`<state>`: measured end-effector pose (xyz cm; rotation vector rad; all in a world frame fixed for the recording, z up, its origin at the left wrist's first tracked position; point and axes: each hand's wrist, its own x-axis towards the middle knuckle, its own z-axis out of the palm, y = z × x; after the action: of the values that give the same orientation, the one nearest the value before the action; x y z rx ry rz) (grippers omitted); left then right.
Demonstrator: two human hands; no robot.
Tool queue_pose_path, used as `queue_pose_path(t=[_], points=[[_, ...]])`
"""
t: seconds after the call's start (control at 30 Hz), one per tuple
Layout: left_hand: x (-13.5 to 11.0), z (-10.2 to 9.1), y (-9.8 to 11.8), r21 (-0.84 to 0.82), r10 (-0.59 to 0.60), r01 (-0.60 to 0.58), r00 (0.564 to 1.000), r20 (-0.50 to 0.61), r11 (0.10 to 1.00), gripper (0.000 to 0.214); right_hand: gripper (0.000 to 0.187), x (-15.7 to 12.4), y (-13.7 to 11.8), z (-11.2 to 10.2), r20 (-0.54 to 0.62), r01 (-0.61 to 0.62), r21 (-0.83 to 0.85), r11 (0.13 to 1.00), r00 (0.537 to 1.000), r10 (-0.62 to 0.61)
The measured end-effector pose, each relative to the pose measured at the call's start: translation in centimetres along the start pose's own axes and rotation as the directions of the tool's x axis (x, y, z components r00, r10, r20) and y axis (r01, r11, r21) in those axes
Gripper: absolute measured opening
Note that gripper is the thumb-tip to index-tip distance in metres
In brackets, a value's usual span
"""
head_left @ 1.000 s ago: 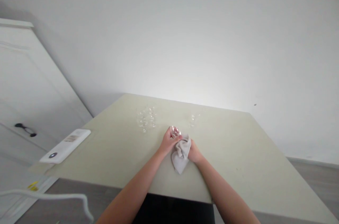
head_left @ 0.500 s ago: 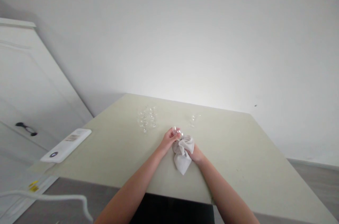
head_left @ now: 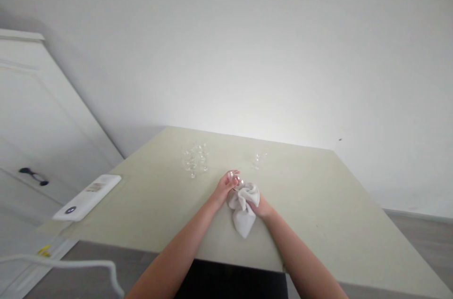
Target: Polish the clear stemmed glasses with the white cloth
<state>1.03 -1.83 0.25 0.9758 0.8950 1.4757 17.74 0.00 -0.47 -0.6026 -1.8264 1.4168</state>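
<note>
Near the middle of the table, my left hand [head_left: 223, 186] is closed around a small clear glass [head_left: 236, 179]. A bunched pale cloth [head_left: 245, 207] is gripped in my right hand [head_left: 261, 205] and pressed against the glass. One corner of the cloth hangs down toward me. The fingers of my right hand are mostly hidden by the cloth. Beyond my left hand, several small clear stemmed glasses [head_left: 195, 157] stand in a cluster. Farther right, one or two more clear glasses [head_left: 258, 158] stand apart; their exact number is hard to make out.
The pale table [head_left: 311, 195] reaches back to a white wall [head_left: 247, 44]. On its left edge lies a white power strip-like device [head_left: 88, 197] with a dark round spot. A white cabinet [head_left: 42, 120] with a dark handle stands at left, and a white cable [head_left: 63, 263] curves below.
The glass has turned slightly in my left hand, and the cloth has shifted a little against it. My view has moved slightly; the standing glasses stay where they were.
</note>
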Motion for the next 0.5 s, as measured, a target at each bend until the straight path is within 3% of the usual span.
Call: queue_pose_path(t=[0.17,0.3,0.5], points=[[-0.3,0.1,0.5,-0.073,-0.025,0.033,0.994,0.105,0.997,0.068,0.041,-0.6,0.2,0.1,0.038,-0.122,0.225,0.967,0.992,0.116],[0.0,0.1,-0.1,-0.093,-0.041,0.048,0.997,0.073,0.995,0.06,0.035,-0.4,0.0,0.1,0.026,-0.074,0.191,0.979,0.997,0.07],[0.6,-0.5,-1.0,0.079,0.004,-0.005,1.0,0.018,0.997,0.056,0.036,0.0,0.3,0.1,0.049,-0.067,0.152,0.986,0.997,0.06]])
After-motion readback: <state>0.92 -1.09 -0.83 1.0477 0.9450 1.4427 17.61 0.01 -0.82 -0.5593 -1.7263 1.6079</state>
